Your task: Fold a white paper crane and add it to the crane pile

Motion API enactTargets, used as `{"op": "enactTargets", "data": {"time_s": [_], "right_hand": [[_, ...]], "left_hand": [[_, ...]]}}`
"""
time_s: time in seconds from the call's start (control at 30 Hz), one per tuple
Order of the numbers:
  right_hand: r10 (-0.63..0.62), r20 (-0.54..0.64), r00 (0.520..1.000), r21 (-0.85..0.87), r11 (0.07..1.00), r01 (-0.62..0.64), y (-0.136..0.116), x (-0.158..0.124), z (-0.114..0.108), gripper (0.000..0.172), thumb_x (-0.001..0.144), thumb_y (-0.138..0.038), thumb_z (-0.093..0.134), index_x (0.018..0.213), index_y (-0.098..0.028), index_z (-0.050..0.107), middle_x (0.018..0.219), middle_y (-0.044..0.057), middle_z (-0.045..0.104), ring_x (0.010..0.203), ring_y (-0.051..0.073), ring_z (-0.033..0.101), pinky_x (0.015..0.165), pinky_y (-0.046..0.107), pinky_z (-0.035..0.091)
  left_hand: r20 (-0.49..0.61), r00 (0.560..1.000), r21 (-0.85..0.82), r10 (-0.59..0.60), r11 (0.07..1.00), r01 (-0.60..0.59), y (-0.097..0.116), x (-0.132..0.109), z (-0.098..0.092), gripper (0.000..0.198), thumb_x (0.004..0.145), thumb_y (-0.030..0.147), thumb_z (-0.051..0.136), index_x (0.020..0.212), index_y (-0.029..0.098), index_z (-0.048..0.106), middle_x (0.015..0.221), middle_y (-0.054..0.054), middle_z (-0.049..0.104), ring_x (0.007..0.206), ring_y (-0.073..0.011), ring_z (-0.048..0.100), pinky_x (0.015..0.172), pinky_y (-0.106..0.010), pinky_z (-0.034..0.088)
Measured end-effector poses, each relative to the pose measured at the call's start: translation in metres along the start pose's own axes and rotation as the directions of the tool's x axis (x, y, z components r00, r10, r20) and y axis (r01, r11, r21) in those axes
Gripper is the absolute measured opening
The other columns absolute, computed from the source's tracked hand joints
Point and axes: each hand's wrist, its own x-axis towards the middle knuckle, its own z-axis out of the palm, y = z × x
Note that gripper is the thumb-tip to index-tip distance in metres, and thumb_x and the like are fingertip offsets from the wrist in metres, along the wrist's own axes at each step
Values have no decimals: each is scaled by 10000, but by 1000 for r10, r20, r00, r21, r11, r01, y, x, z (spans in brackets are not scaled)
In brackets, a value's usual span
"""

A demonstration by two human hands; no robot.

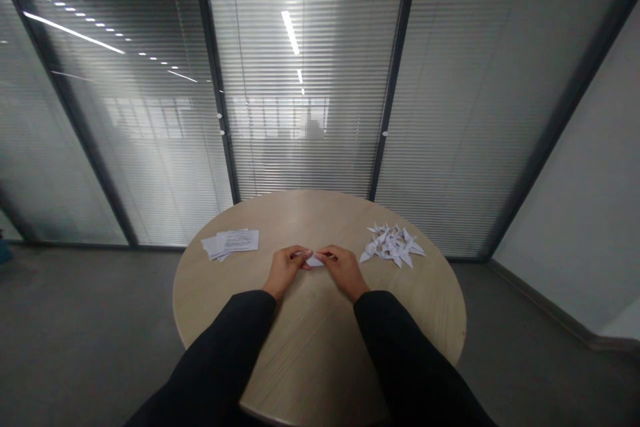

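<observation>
Left hand (285, 270) and right hand (344, 272) pinching one folded white paper (314, 261), one heap of paper cranes (393, 245) beside them, one stack of printed sheets (233, 243), one round wooden table (320, 340)

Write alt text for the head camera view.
The left hand and right hand pinch a small folded white paper over a round wooden table. Folded paper cranes lie in a pile to the right, printed paper sheets to the left.

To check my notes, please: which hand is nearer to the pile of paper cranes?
Right. The right hand is just left of the pile of paper cranes; the left hand lies farther left, beyond it.
</observation>
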Motion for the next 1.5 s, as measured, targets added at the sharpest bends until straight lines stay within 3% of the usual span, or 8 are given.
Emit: {"op": "enactTargets", "data": {"time_s": [0.3, 0.5, 0.73, 1.03, 1.5], "right_hand": [[15, 7, 1000, -22, 1000, -15, 0, 0, 0, 156, 801, -265, 572, 765, -186, 700, 764, 43, 705, 694, 160, 636, 675, 259, 471], [48, 0, 999, -32, 998, -48, -1, 0, -2, 161, 795, -263, 562, 760, -182, 696, 755, 38, 704, 688, 161, 635, 682, 261, 469], [57, 2, 998, -24, 998, -57, -4, -1, -3, 194, 804, -298, 539, 756, -176, 680, 764, 40, 694, 726, 165, 630, 695, 258, 457], [107, -17, 994, 26, 994, -107, 1, 1, -3, 278, 834, -358, 468, 762, -180, 669, 699, 23, 666, 701, 172, 606, 677, 264, 447], [95, -36, 995, -18, 995, -96, 4, 3, -1, 196, 782, -309, 524, 722, -178, 656, 699, 19, 673, 641, 158, 594, 641, 257, 442]], "left_hand": [[47, 999, -58, -9, 998, 12, -4, 2, -1, 461, 622, 549, 681, 706, 96, 679, 652, -59, 668, 579, -177, 644, 609, -282, 526], [94, 990, -151, -108, 981, 121, -4, 3, -2, 614, 676, 676, 537, 738, 83, 684, 665, -100, 683, 590, -198, 651, 618, -312, 527], [72, 997, 32, -19, 999, 17, -4, 4, -2, 437, 603, 504, 712, 777, 104, 687, 675, -59, 684, 572, -168, 641, 609, -266, 508], [-60, 998, -70, -36, 997, 32, -2, 6, -5, 366, 595, 450, 729, 718, 112, 663, 623, -38, 667, 558, -158, 631, 580, -260, 515], [12, 997, -151, -74, 986, 75, -12, 9, -2, 427, 573, 481, 740, 745, 99, 657, 617, -28, 653, 579, -155, 633, 638, -290, 537]]}}
